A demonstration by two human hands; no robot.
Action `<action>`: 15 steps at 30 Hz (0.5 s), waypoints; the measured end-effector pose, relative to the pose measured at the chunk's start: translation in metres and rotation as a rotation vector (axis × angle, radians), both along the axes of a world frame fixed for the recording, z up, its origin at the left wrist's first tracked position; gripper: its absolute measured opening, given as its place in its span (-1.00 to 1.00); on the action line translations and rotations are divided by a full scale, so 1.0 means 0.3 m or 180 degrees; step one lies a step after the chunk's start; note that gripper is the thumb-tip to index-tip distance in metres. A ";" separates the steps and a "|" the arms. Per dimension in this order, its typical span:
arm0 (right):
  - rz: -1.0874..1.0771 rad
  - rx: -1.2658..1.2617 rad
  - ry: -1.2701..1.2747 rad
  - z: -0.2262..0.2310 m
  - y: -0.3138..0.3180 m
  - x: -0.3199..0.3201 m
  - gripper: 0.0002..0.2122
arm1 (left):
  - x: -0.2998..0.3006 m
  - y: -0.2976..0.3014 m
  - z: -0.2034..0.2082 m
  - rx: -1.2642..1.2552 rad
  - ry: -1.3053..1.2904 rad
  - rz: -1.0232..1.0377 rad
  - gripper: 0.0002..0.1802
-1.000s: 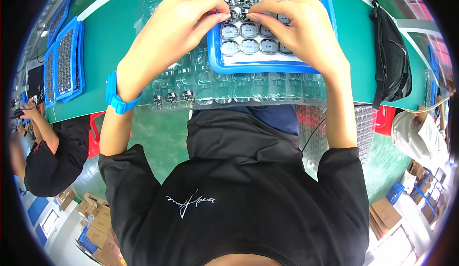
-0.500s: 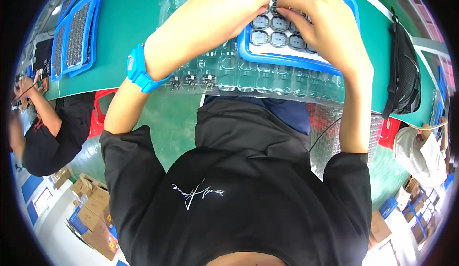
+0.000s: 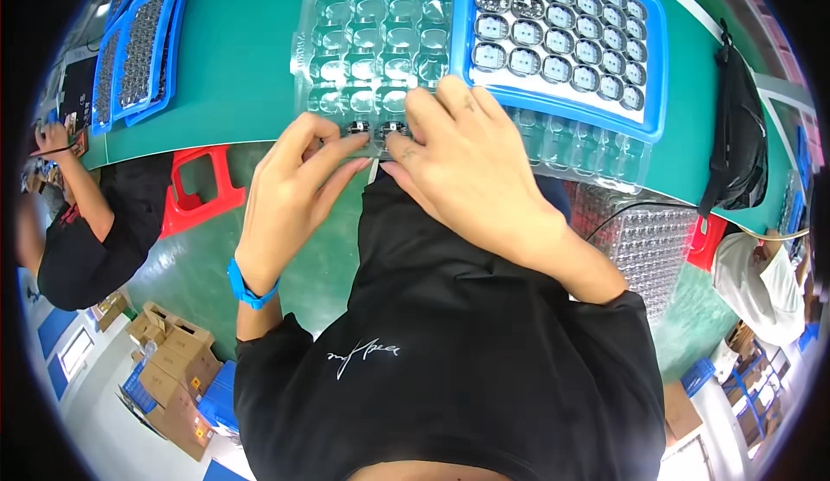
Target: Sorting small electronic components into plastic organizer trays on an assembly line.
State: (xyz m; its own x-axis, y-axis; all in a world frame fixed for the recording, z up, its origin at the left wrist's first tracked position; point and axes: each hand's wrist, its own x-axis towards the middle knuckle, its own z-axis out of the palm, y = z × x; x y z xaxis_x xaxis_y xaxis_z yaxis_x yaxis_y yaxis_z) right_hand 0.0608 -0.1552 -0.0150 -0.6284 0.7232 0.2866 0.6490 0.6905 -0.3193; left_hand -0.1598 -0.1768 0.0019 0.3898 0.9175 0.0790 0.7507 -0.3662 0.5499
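A clear plastic blister tray [image 3: 372, 36] with rows of moulded pockets lies on the green table. Small dark, shiny parts [image 3: 357, 127] sit in its front row, one of them [image 3: 394, 127] beside my right fingertips. At that row's left end is my left hand [image 3: 298, 183], its fingers curled and thumb close to the index finger. My right hand [image 3: 471, 157] bends over the same row from the right, finger and thumb drawn together. What either fingertip pair holds is hidden. To the right, a blue tray [image 3: 460, 14] carries rows of similar parts with grey faces, on a white liner.
More blue trays [image 3: 175, 49] of parts stand at the table's far left. A black bag [image 3: 739, 131] lies at the right edge. Red stools [image 3: 203, 191] and stacked clear trays [image 3: 640, 252] are below. People [image 3: 78, 248] sit on both sides.
Both hands have left the blue tray and come nearer and leftward, to the front row of the clear tray. The blue tray's parts are now uncovered.
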 end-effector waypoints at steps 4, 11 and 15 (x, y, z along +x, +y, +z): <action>-0.0132 -0.0054 0.0133 -0.015 -0.010 -0.021 -0.87 | -0.006 0.008 -0.003 0.0146 -0.0114 -0.0095 -0.73; -0.0045 -0.0541 0.1434 0.027 0.032 0.094 -0.87 | 0.019 0.122 0.067 0.0418 -0.0535 -0.0330 -0.81; -0.0422 -0.0018 0.1292 0.089 0.143 0.267 -0.85 | 0.136 0.241 0.093 0.0553 -0.0682 -0.0589 -0.87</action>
